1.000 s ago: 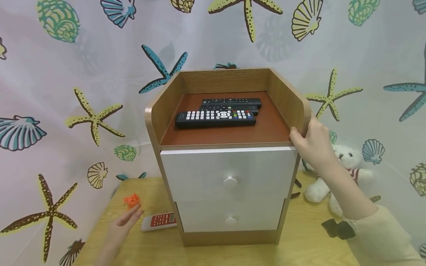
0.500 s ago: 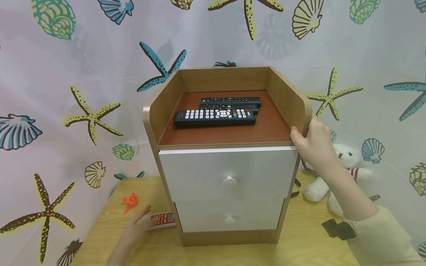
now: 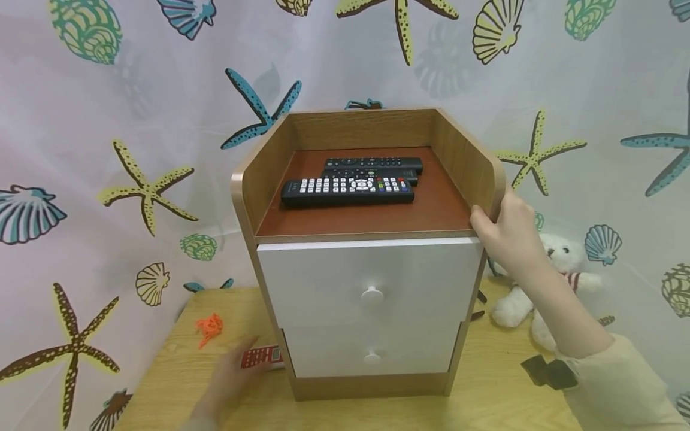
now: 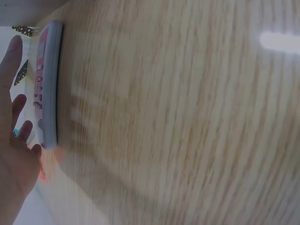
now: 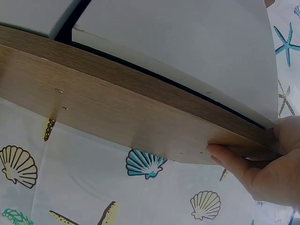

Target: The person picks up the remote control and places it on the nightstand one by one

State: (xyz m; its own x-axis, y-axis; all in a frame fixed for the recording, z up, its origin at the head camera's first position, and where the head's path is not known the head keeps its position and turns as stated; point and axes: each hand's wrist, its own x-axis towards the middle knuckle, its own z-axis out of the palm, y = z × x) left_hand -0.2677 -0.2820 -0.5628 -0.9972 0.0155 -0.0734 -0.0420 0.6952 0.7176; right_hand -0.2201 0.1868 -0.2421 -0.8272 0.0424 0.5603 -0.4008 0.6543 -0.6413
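Note:
A small wooden cabinet (image 3: 372, 383) with two white drawer fronts stands in the middle of the head view. My right hand (image 3: 514, 236) grips the front edge of its right side panel near the top; the right wrist view shows the fingers and thumb around that panel (image 5: 140, 112). Low at the left, my left hand (image 3: 227, 377), blurred, is beside a white calculator (image 3: 261, 357) with a red face. In the left wrist view the fingers are spread and loosely bent by the calculator (image 4: 53, 84); whether they touch it I cannot tell.
Black remote controls (image 3: 347, 191) lie on the cabinet's red-brown top. Orange stringy stuff (image 3: 209, 327) is on the wooden table (image 3: 167, 389) at left. A white teddy bear (image 3: 514, 308) sits behind at right. Two dark thin pieces (image 3: 478, 315) show beside the cabinet.
My left hand has moved right, over to the calculator. The right hand has kept its grip on the cabinet's side panel. The view has shifted slightly.

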